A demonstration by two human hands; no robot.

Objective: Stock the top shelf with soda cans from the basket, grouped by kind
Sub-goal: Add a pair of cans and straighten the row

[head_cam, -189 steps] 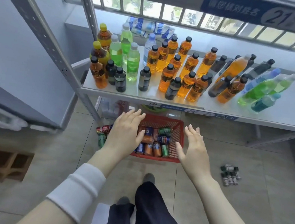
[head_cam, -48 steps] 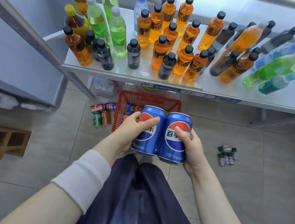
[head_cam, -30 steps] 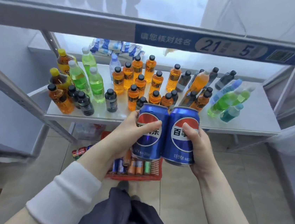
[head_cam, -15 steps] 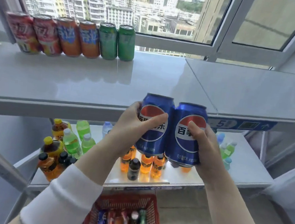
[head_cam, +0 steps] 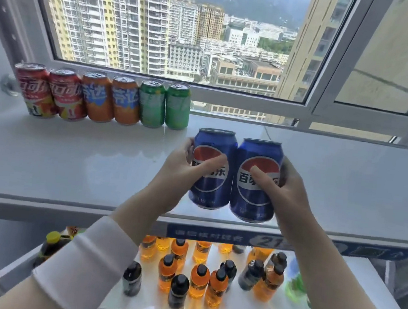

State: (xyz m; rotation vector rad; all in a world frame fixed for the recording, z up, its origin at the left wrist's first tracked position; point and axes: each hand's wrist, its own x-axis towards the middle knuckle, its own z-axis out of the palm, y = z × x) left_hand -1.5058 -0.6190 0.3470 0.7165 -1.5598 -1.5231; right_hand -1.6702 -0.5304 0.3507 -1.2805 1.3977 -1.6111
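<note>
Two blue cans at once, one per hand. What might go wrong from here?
The left hand grips the left blue can, the right hand the right blue can, at the front edge of the top shelf; a slip might drop one onto the bottles below.
Pushed back carelessly, they might knock the green can ending the row.

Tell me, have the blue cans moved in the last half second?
Yes. The blue cans rose: their bases hung below the top shelf's front edge, now they're over its surface.

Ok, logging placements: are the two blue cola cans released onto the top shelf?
No, held: left hand grips one blue cola can, right hand the other, over the white top shelf. Contact: cannot tell.
</note>
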